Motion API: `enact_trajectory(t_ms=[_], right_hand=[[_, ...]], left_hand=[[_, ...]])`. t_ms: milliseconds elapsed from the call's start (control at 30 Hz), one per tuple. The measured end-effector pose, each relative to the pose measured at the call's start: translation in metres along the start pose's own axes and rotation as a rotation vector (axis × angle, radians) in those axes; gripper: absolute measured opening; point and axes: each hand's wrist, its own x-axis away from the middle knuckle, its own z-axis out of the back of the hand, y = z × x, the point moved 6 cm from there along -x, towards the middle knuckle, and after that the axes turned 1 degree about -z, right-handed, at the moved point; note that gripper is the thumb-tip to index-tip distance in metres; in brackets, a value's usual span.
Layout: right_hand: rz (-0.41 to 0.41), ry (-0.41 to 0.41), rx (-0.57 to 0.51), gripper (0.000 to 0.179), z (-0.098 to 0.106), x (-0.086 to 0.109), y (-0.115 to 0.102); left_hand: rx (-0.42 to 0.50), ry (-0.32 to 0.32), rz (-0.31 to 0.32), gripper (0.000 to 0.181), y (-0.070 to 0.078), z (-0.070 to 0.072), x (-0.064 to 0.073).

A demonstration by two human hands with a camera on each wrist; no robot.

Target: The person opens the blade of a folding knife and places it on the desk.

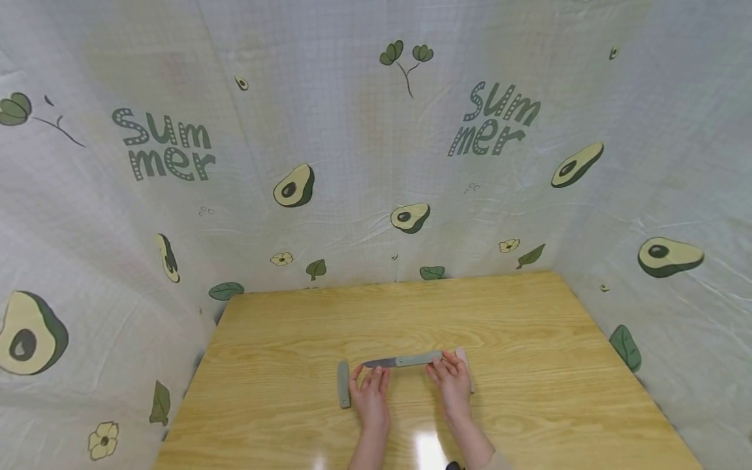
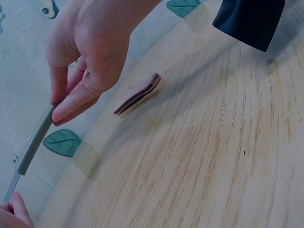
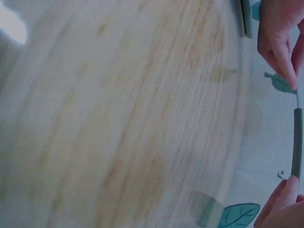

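A folding knife (image 1: pixel 416 360) with a pale green handle and its blade out is held level above the table between both hands. My left hand (image 1: pixel 371 399) pinches the dark blade, as the right wrist view also shows. At the handle's far end, my right hand (image 1: pixel 454 385) grips with thumb and fingers. To the left of the left hand lies a closed green folding knife (image 1: pixel 343 385). A closed pink folding knife (image 2: pixel 138 95) lies on the table beside the right hand, which partly covers it in the head view.
The wooden table (image 1: pixel 282 333) carries these knives. Cloth printed with avocados and leaves (image 1: pixel 352 130) hangs behind and on both sides of it. A small black object (image 1: pixel 454 465) shows at the head view's bottom edge; its kind is unclear.
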Motion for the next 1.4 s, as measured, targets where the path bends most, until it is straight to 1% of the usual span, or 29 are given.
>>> enact_trajectory(t_ms=[167,300,400,467,533,600,700,833,933,1033,1133,1233,1400], right_hand=[[0.005,-0.001,0.025,0.037,0.001,-0.002,0.001],[-0.002,-0.014,0.039,0.038,0.001,-0.006,0.002],[-0.009,-0.031,0.053,0.040,0.001,-0.011,0.001],[-0.004,-0.046,0.088,0.042,0.000,-0.016,-0.001],[0.008,-0.065,0.138,0.044,-0.001,-0.020,-0.003],[0.013,-0.078,0.192,0.046,-0.002,-0.023,-0.003],[0.003,-0.110,0.295,0.050,-0.002,-0.025,-0.002],[-0.029,-0.175,0.425,0.056,-0.003,-0.025,0.000],[-0.038,-0.219,0.488,0.062,-0.005,-0.026,-0.001],[-0.049,-0.253,0.543,0.066,-0.005,-0.028,-0.002],[-0.062,-0.287,0.584,0.069,-0.006,-0.030,-0.003],[-0.074,-0.315,0.589,0.070,-0.007,-0.031,-0.003],[-0.099,-0.346,0.593,0.070,-0.006,-0.033,-0.001]], left_hand=[[-0.016,0.032,0.006,0.059,-0.002,0.002,0.000],[-0.054,0.023,0.011,0.057,-0.002,0.002,-0.001],[-0.076,-0.015,0.009,0.054,0.000,0.002,-0.003],[-0.082,-0.043,0.016,0.052,0.001,0.002,-0.007],[-0.101,-0.074,0.024,0.052,0.001,0.003,-0.010],[-0.139,-0.100,0.037,0.053,0.002,0.004,-0.013],[-0.199,-0.124,0.053,0.055,0.003,0.006,-0.017],[-0.234,-0.148,0.087,0.058,0.005,0.006,-0.021],[-0.245,-0.172,0.126,0.061,0.004,0.005,-0.023],[-0.277,-0.209,0.161,0.064,0.004,0.004,-0.025],[-0.336,-0.249,0.200,0.068,0.003,0.004,-0.029],[-0.408,-0.291,0.227,0.071,0.003,0.003,-0.032],[-0.475,-0.341,0.248,0.074,0.004,0.003,-0.036]])
